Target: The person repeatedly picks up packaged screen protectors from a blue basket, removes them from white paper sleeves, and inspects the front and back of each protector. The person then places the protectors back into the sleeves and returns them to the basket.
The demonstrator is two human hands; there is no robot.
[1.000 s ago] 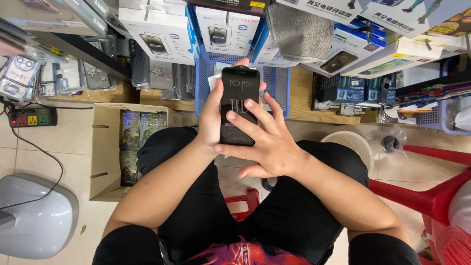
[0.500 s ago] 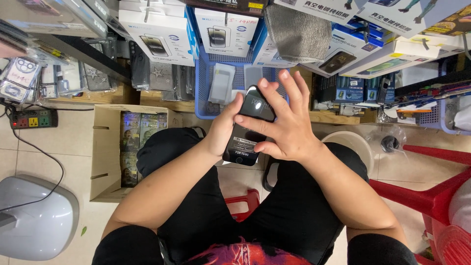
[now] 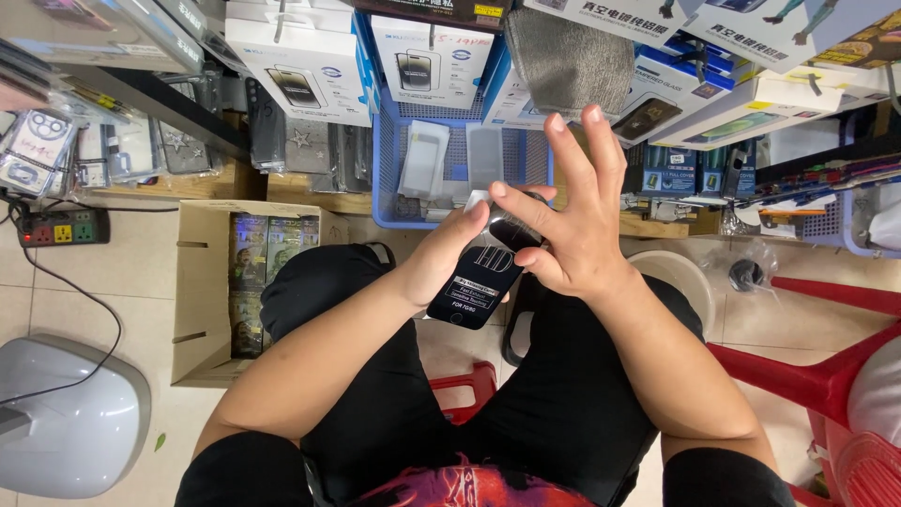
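The work in hand is on a dark phone (image 3: 476,280) with a black printed film over its screen, held above the person's lap, in front of a blue basket (image 3: 387,178). The film lies flat over most of the glass and is not off; only its upper corner is being worked, so by my reading the peeling or pressing is at its start and nearly all of it is left.

The left hand (image 3: 441,258) comes in from the lower left with the forearm across the thigh. Its grip is closed on the phone: the palm cups the back and left edge, and the thumb lies along the upper edge. The phone tilts, its top end toward the basket and its bottom end toward the knees.

The right hand (image 3: 572,230) reaches in from the right and sits over the phone's upper right corner. Its thumb and forefinger meet in a pinch at that corner, touching the film or the glass; whether anything is actually caught between them I cannot tell. The other three fingers (image 3: 601,150) fan upward, clear of the phone.

A cardboard box (image 3: 202,291) stands on the floor to the left.
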